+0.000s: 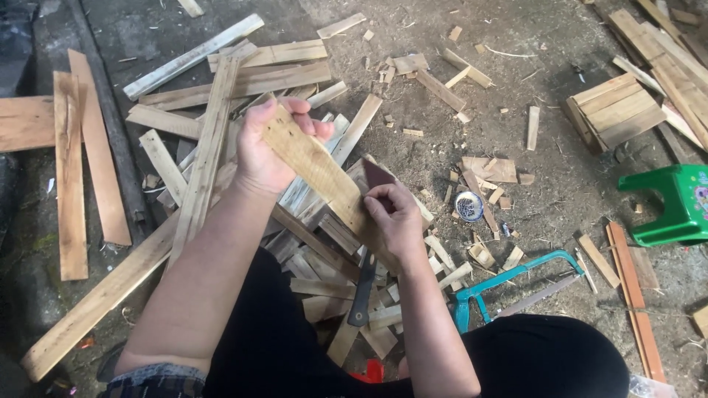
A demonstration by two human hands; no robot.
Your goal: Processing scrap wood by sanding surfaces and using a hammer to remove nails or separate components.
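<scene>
Wood slat (313, 163), pale and short, held between both hands over the scrap pile. Left hand (259, 151) is wrapped round its upper end, thumb and fingers closed on the board. Right hand (394, 221) is pinched at the lower end, fingertips against the edge next to a dark flat piece (377, 175), probably a blade or a darker offcut; can't tell which from this angle.

Judgement on the work in hand: keep the left grip firm and clear of the lower edge, hold the slat steady at its tilt, and keep the right fingertips behind whatever edge is being worked.

Below the right wrist a dark handle (361, 289) lies on the pile; its head is hidden under the hand and slat. Around it, a loose heap of slats (221, 96) spreads toward the floor's far left edge, with long boards (70, 169) lying flat near the left edge. Toward the near right: teal-framed hacksaw (516, 284) on the ground, small round tin (469, 206) among chips, green plastic stool (675, 206) cut off at the right edge, stacked short boards (612, 110) at far right.

Red object (372, 371) at the bottom edge is mostly hidden by dark trousers (295, 346); unidentifiable.
</scene>
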